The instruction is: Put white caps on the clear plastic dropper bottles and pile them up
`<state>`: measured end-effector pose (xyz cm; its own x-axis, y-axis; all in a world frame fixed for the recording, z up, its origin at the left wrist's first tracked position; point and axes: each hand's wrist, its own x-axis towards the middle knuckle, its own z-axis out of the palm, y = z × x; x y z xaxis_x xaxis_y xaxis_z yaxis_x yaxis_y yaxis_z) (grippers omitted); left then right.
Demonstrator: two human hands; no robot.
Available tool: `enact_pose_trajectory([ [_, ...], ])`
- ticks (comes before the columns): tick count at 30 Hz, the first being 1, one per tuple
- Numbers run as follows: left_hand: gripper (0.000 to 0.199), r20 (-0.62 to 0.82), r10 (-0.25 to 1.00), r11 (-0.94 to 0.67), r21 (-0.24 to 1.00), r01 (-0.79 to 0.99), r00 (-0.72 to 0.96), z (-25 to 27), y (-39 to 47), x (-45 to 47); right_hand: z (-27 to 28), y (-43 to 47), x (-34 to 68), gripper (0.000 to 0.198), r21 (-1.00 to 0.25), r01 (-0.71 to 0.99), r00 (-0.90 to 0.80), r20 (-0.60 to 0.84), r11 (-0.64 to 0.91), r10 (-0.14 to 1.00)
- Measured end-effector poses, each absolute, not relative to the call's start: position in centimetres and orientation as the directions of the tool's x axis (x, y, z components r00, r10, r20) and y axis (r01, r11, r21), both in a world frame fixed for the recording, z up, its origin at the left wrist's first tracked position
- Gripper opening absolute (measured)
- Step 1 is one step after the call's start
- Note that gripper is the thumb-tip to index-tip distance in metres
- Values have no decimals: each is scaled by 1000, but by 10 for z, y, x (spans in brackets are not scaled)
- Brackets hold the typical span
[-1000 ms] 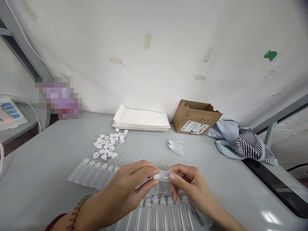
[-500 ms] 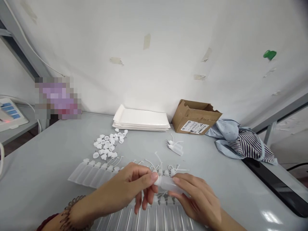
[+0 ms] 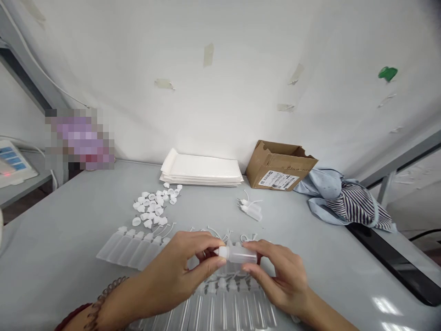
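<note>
A small translucent squeeze bottle lies sideways in the air between my hands, its tip pointing left. My left hand is closed, thumb and fingers pinching the white cap on its neck. Thumb and fingers of my right hand grip the bottle near its base. Below my hands is a row of clear bottles with white tops. Behind them another row of translucent bottles reaches left, partly hidden by my left hand. Several thin white strap-like pieces show around the bottle tops.
Loose white caps, some with metal needles, lie at the back left. Two small bottles lie at the back right. Against the wall are white padded envelopes and a cardboard box. Striped cloth and a black bar lie right.
The bottle has turned level and is more visible. My left fingers have shifted their hold on the cap, and my right hand now grips the bottle's base end with its fingertips.
</note>
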<state>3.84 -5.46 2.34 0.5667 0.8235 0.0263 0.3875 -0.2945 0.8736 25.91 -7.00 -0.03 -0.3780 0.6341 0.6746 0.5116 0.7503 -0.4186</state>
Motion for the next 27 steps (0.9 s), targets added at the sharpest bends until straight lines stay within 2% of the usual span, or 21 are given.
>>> enact_pose_trajectory([
  [2, 18, 179, 782, -496, 758, 423, 597, 18, -56, 37, -1, -68, 259, 16, -516, 473, -365, 623, 714, 692],
  [4, 16, 272, 731, -612, 668, 424, 626, 13, -56, 35, -2, -67, 260, 16, -619, 435, -357, 548, 654, 756],
  [10, 15, 502, 555, -831, 367, 418, 663, 7, -53, 36, -4, -63, 259, 19, -866, 328, -353, 256, 376, 900],
  [14, 17, 593, 435, -893, 183, 412, 678, 8, -53, 38, -3, -63, 258, 22, -956, 230, -367, 86, 180, 926],
  [16, 19, 598, 448, -887, 209, 411, 664, 8, -53, 37, -3, -63, 258, 22, -969, 201, -363, 61, 142, 930],
  [19, 16, 510, 590, -806, 420, 418, 625, 10, -53, 37, -3, -64, 256, 17, -955, 218, -318, 124, 200, 940],
  [21, 12, 390, 709, -682, 589, 433, 587, 14, -53, 37, -4, -64, 256, 13, -921, 245, -294, 228, 304, 928],
  [23, 18, 228, 800, -524, 715, 462, 555, 18, -52, 38, -5, -64, 256, 12, -856, 275, -291, 360, 438, 886],
  [27, 43, -39, 840, -278, 825, 492, 541, 23, -52, 41, -8, -66, 257, 15, -680, 332, -346, 557, 654, 755],
])
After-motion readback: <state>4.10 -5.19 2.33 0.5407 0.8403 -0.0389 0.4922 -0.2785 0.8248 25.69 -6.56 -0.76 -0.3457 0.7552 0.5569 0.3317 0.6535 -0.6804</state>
